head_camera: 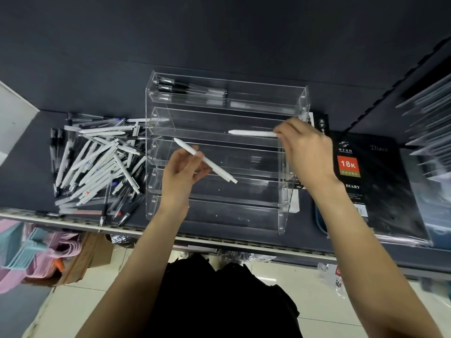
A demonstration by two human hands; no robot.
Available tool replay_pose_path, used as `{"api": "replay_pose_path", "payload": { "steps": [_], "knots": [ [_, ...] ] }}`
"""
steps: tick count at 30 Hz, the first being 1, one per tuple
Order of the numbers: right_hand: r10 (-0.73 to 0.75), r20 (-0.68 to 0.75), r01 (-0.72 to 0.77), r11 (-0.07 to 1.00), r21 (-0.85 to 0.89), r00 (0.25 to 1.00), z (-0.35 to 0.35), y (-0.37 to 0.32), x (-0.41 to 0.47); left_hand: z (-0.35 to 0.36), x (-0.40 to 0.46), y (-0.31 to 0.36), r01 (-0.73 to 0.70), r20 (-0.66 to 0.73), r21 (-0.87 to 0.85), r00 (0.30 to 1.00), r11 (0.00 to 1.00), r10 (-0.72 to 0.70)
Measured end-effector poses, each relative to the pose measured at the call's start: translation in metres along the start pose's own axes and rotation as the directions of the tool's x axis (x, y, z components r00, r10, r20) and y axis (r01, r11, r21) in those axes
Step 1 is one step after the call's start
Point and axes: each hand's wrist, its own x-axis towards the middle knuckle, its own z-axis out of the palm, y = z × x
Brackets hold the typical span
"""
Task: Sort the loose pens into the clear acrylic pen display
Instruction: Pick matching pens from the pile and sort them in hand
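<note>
Hands (181, 172) (305, 152) pinch slim white pens (207, 162) (252, 132) over clear acrylic tiers (219, 198).

Single view only, from a head-worn wide-angle camera. It looks steeply down and forward, close above a dark shelf (244, 54) whose front edge crosses the lower frame. Both forearms enter from the bottom. Floor shows below the front edge. Lines bend toward the frame's corners.

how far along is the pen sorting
Early on. Done: a few dark pens lie in the top tier of the clear display. In hand: the right hand lowers a white pen into the second tier; the left hand holds another white pen. Left: the large loose pile beside the display.
</note>
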Motion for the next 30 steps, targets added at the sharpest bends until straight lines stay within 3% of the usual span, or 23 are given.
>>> {"api": "replay_pose_path", "payload": {
  "steps": [5,11,15,16,18,19,22,24,25,27,28,30],
  "knots": [
    [-0.036,0.288,0.025,0.999,0.04,0.957,0.004,0.009,0.016,0.002,-0.001,-0.001,-0.018,0.004,-0.01,1.0,1.0,0.018],
    [-0.025,0.442,0.012,0.999,0.032,0.897,-0.004,0.006,0.024,0.006,-0.001,0.001,-0.022,-0.002,-0.032,1.0,0.999,0.022],
    [0.005,0.372,-0.045,0.994,0.098,0.928,-0.01,0.0,0.018,0.02,0.005,0.01,-0.048,0.018,-0.057,0.999,0.997,0.049],
    [0.008,0.335,-0.091,0.969,0.232,0.942,-0.016,-0.004,0.016,0.026,0.008,0.013,-0.056,0.021,-0.077,0.998,0.995,0.058],
    [0.013,0.305,-0.189,0.811,0.554,0.952,-0.03,-0.016,0.015,0.039,0.013,0.019,-0.089,0.03,-0.112,0.995,0.99,0.093],
    [0.011,0.302,-0.208,0.749,0.629,0.953,-0.036,-0.022,0.015,0.046,0.014,0.021,-0.108,0.042,-0.126,0.993,0.986,0.114],
    [0.035,0.276,-0.197,0.788,0.584,0.96,-0.039,-0.028,0.019,0.065,0.019,0.023,-0.173,0.093,-0.129,0.978,0.976,0.185],
    [0.077,0.211,-0.165,0.881,0.443,0.974,-0.035,-0.021,0.023,0.067,0.026,0.021,-0.295,0.119,0.045,0.95,0.954,0.288],
    [0.098,0.177,-0.154,0.927,0.341,0.979,-0.034,-0.017,0.026,0.064,0.033,0.019,-0.399,0.131,0.267,0.917,0.877,0.377],
    [0.11,0.15,-0.132,0.981,0.143,0.983,-0.03,-0.008,0.031,0.048,0.049,0.017,-0.521,0.203,0.676,0.812,0.522,0.548],
    [0.093,0.174,-0.108,0.991,0.078,0.98,-0.028,-0.005,0.032,0.041,0.056,0.018,-0.53,0.251,0.758,0.775,0.381,0.58],
    [0.047,0.247,-0.047,0.999,-0.006,0.968,-0.019,-0.003,0.034,0.032,0.066,0.02,-0.577,0.375,0.778,0.742,0.246,0.555]
  ]
}}
